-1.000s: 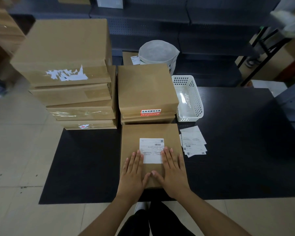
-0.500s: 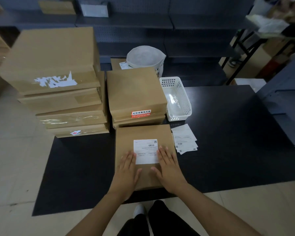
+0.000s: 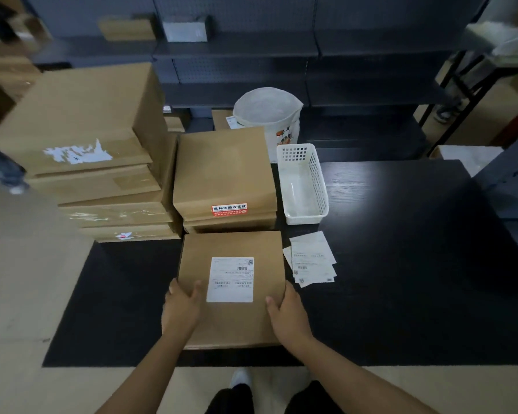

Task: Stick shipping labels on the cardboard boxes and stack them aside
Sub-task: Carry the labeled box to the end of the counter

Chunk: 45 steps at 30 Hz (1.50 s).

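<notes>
Left hand: the left hand grips the left side of the box, thumb on top.
Right hand: the right hand grips the right side of the same box, thumb on top. The hands are apart.
Box: it lies flat at the near edge of the black table, at 6 o'clock.
Label: a white label is stuck on top of the box, between the hands.
Spare labels: a small pile of labels lies just beside the box at 3 o'clock.
Short stack: a short stack of boxes touches the box at 12 o'clock.
Tall stack: a tall stack stands at 10 o'clock.
Basket: a white basket sits at 1 o'clock.

White basket stands on black table.
</notes>
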Tool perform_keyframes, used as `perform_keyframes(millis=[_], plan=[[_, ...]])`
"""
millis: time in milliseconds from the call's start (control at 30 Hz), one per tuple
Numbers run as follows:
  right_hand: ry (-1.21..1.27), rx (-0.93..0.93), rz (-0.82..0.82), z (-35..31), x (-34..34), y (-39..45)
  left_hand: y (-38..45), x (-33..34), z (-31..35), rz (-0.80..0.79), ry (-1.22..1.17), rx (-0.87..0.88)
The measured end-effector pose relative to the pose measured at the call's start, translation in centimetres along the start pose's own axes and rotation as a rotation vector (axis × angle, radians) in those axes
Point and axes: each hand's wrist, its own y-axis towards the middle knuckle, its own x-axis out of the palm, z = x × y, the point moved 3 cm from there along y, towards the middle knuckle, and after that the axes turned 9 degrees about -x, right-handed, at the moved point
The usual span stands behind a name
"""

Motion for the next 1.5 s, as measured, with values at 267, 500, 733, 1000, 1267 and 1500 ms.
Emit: perform_keyframes(millis=[267, 500, 733, 1000, 1267, 1500], plan=[[0.048, -0.084, 0.047, 1.8, -5.4, -1.0, -7.7, 1.0, 2.7, 0.205, -0.102, -0.040], [0.189, -0.068, 0.221, 4.3, -13.6, -0.1, -11.8, 3.8, 7.2, -0.044, -0.362, 0.116], [0.404, -0.063, 0.289, 4.9, -18.7, -0.2, -12.9, 5.4, 9.7, -0.339, -0.589, 0.239], [0.543, -0.044, 0.468, 6.3, -21.4, -1.1, -13.6, 8.2, 12.4, -0.304, -0.606, 0.344], [0.532, -0.001, 0.578, 10.5, -27.4, -0.1, -16.8, 13.9, 17.6, -0.299, -0.690, 0.339], [0.488, 0.008, 0.573, 13.5, -34.7, 5.7, -17.4, 20.0, 25.3, -0.301, -0.680, 0.337]])
